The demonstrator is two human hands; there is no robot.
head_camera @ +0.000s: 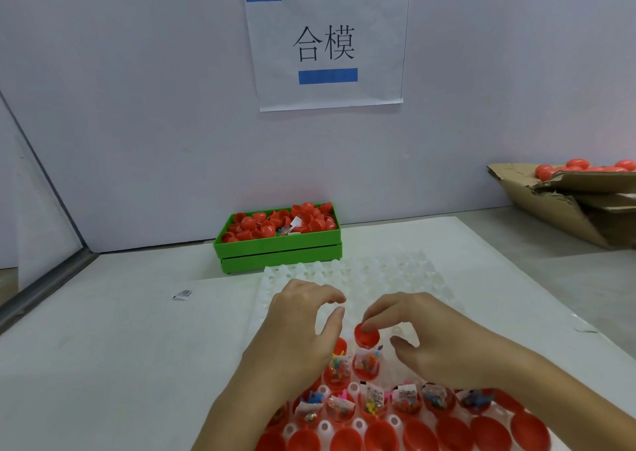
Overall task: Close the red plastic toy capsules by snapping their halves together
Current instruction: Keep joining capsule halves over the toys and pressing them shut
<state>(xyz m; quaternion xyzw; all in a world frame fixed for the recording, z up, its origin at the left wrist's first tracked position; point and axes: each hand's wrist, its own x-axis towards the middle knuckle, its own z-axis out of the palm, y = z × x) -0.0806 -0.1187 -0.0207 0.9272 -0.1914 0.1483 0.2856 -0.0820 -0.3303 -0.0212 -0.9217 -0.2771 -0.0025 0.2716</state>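
Right hand (pixel 437 340): fingertips pinching red capsule half (pixel 367 335), held just above filled lower half (pixel 367 364) seated in white moulded tray (pixel 395 275), centre near.
Left hand (pixel 303 326): released, fingers loosely arched, holding nothing, hovering beside the cap and covering part of the tray's left cells.
Row of open filled halves (pixel 406 403) with bagged toys: near, partly hidden under both wrists.
Empty red halves (pixel 416 435): nearest row, bottom edge.
Green crate (pixel 278 249) of loose red halves: far, centre, against wall.
Cardboard box (pixel 564 202) with closed red capsules (pixel 581 166): far right.
Small sachet (pixel 183 294): left on table.
Paper sign (pixel 327 42) with blue tape: on wall.
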